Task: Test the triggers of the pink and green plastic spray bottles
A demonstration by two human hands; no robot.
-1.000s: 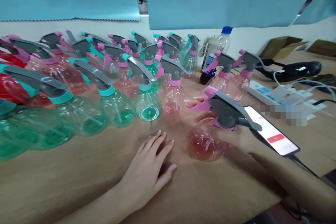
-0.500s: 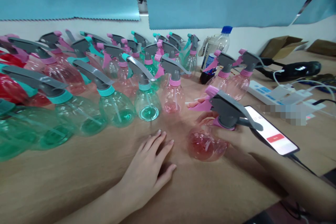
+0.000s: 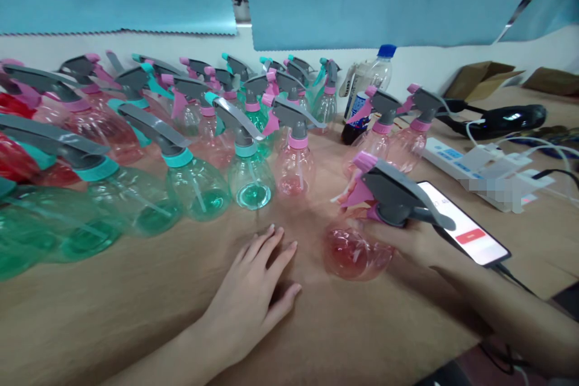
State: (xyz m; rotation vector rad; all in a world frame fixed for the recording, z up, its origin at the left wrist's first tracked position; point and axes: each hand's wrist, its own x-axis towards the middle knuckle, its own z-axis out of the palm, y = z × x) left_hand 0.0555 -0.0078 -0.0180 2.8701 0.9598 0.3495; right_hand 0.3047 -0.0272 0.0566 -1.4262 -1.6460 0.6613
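Observation:
My left hand [image 3: 253,289] lies flat on the tabletop with its fingers spread, holding nothing. To its right stands a clear pink spray bottle [image 3: 355,253] with a grey head and a pink trigger and nozzle. My right hand [image 3: 402,241] is closed around this bottle's neck from the right, its fingers partly hidden behind the neck and trigger. A thin whitish piece [image 3: 338,198] shows by the fingertips, too small to name. Beyond my left fingertips stand a green spray bottle [image 3: 251,184] with a teal collar and a pink spray bottle [image 3: 295,172].
Several more green and pink spray bottles crowd the left and back of the table [image 3: 149,313]. A lit phone [image 3: 474,238] lies beyond my right forearm, near a white power strip [image 3: 456,163] with cables. A blue-capped bottle [image 3: 382,69] stands by the wall.
The fingers of my right hand have drawn in from an outstretched position toward the trigger. The whole view has shifted slightly. My left hand rests in the same place.

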